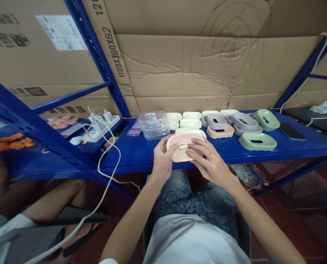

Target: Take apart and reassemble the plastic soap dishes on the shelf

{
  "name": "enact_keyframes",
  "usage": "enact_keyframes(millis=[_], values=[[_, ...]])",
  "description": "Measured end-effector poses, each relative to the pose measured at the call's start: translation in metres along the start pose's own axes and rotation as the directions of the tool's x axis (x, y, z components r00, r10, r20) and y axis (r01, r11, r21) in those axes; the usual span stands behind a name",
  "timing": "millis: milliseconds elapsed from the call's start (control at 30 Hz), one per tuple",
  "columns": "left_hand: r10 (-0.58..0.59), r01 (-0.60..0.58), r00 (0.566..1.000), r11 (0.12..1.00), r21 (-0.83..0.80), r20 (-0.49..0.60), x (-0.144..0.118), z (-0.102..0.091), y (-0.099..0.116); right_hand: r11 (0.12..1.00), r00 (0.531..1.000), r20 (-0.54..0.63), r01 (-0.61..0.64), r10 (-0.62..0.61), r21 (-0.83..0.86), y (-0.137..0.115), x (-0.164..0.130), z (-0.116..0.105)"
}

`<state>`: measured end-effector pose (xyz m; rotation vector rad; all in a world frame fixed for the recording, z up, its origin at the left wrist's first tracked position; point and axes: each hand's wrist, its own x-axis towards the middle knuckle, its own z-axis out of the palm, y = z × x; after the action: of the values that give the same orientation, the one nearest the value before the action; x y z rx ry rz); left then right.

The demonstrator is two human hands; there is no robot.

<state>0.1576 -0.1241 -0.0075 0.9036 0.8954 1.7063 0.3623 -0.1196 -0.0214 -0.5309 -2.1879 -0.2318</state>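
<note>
Pink soap dish between both hands

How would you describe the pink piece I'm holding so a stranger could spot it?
Find the blue shelf in front of the cardboard wall. At its front edge, left hand and right hand grip a pink oval piece. It is the only one held, with a slot in the middle.

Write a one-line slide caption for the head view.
Both hands, left hand and right hand, grip a pink oval dish at the blue shelf edge.
</note>
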Motion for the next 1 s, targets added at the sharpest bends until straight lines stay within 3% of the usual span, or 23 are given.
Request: enact_keyframes(millis=[200,367,467,600,667,867,933,1000], values=[[0.075,-0.073,0.997,0.996,0.056,-0.032,0.004,-0.002,-0.006,0.997,1.000,-0.023,-0.010,0.012,0.072,0.002,0.000,0.003],[0.077,-0.082,0.996,0.989,0.126,0.042,0.009,-0.010,-0.004,0.976,0.984,-0.132,-0.089,0.117,0.197,0.001,0.002,0.000],[0.034,-0.057,0.984,0.990,0.130,0.174,0.008,-0.013,-0.001,0.947,0.930,-0.218,-0.254,0.294,0.196,0.001,0.001,0.001],[0.019,-0.066,0.949,0.988,0.139,0.314,0.005,-0.014,0.002,0.769,0.807,-0.143,-0.469,0.573,0.434,0.004,-0.002,0.004],[0.004,-0.059,0.935,0.988,0.144,0.355,0.005,-0.014,0.004,0.713,0.774,-0.119,-0.497,0.622,0.495,0.006,-0.002,0.003],[-0.144,0.094,0.937,0.982,0.167,0.319,0.004,-0.012,0.005,0.733,0.756,-0.179,-0.501,0.629,0.460,0.007,0.000,-0.001],[-0.190,0.142,0.932,0.975,0.173,0.309,0.004,-0.012,0.005,0.678,0.716,-0.164,-0.523,0.678,0.516,0.006,0.001,0.001],[-0.193,0.145,0.929,0.975,0.168,0.316,0.003,-0.012,0.005,0.548,0.651,-0.086,-0.550,0.754,0.630,0.006,0.003,0.003]])
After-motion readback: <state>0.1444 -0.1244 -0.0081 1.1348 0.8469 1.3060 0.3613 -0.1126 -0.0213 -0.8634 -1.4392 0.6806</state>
